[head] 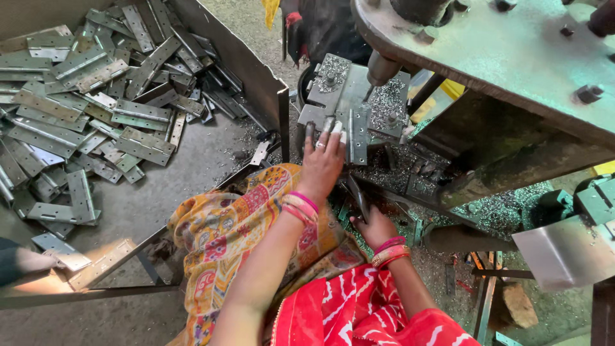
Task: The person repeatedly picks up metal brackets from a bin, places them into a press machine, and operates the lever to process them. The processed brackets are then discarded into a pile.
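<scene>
We press our left hand [322, 160], fingers spread, onto the flat grey steel hinge [356, 131]; our right hand [375, 227] pinches a thin dark metal lever [357, 195].

- You have two hands at work: left hand [322, 160], right hand [375, 225].
- One hinge [356, 131] lies under one drill bit [378, 72].
- Dozens of loose hinges [96, 109] fill one tray [256, 77].

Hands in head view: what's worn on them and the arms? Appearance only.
Both forearms are bare, no sleeves or gloves. The left hand has a ring on one finger and a stack of pink, orange and gold bangles at the wrist. The right hand wears similar pink and orange bangles. Red-and-white patterned cloth lies below the arms.
</scene>
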